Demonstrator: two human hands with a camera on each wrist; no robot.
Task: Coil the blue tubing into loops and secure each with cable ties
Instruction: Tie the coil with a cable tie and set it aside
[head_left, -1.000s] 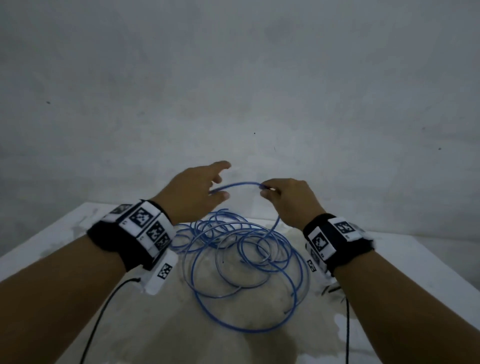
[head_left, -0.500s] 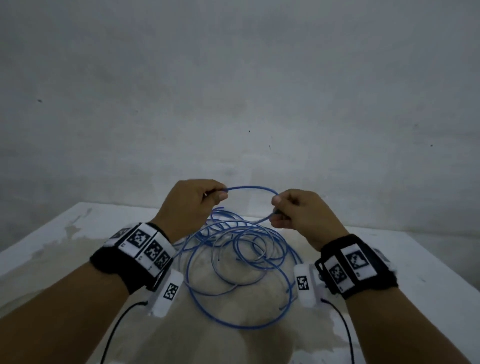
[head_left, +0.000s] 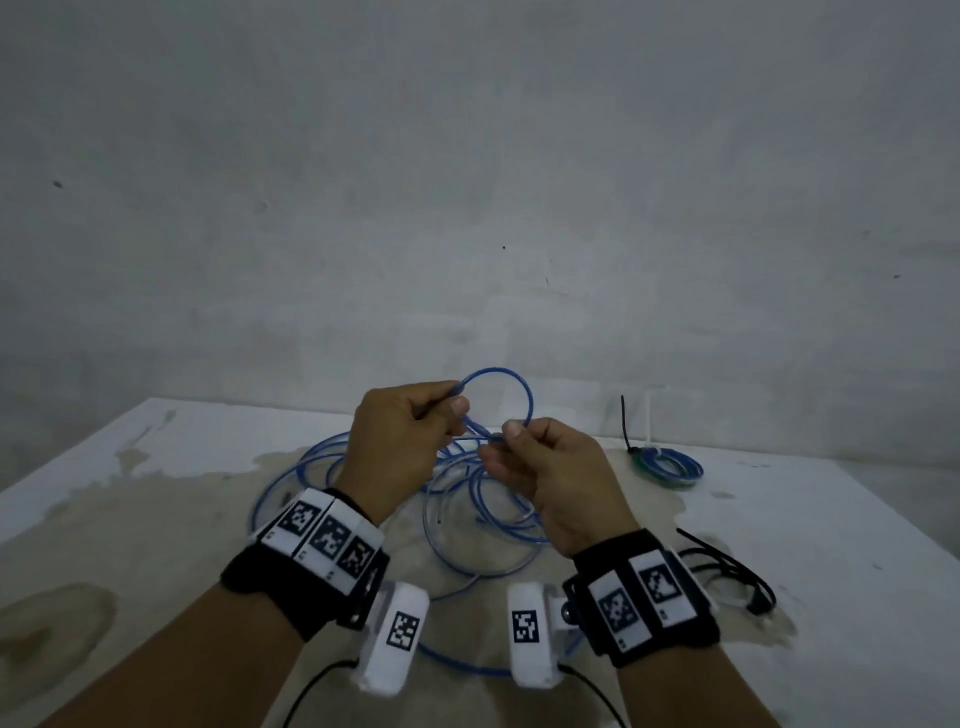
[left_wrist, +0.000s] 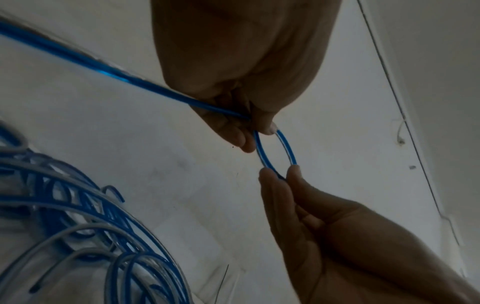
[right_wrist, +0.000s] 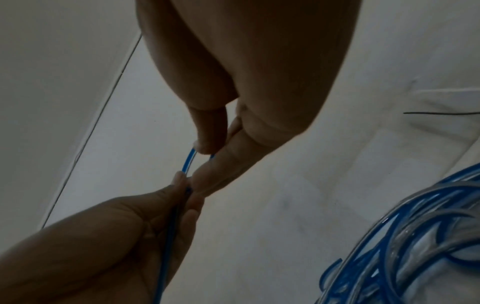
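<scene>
A loose pile of blue tubing (head_left: 467, 525) lies on the white table (head_left: 831, 519). Above it, both hands hold one strand bent into a small loop (head_left: 522, 384). My left hand (head_left: 452, 401) pinches the strand where the loop begins, with its other fingers curled. My right hand (head_left: 501, 439) pinches the loop's other side between thumb and fingers, close beside the left. The left wrist view shows the loop (left_wrist: 275, 150) spanning the left hand (left_wrist: 257, 125) and the right hand (left_wrist: 280, 172). In the right wrist view the strand (right_wrist: 188, 160) runs down through the left hand (right_wrist: 182, 185).
A small finished coil (head_left: 670, 467), bound by a black cable tie (head_left: 626, 421) that sticks up, lies at the back right. Loose black cable ties (head_left: 727, 566) lie near my right wrist. A grey wall stands right behind the table. The table top is stained.
The hands have come together and the wide arc of tubing between them has closed into a small loop. My left hand went from open fingers to a pinch.
</scene>
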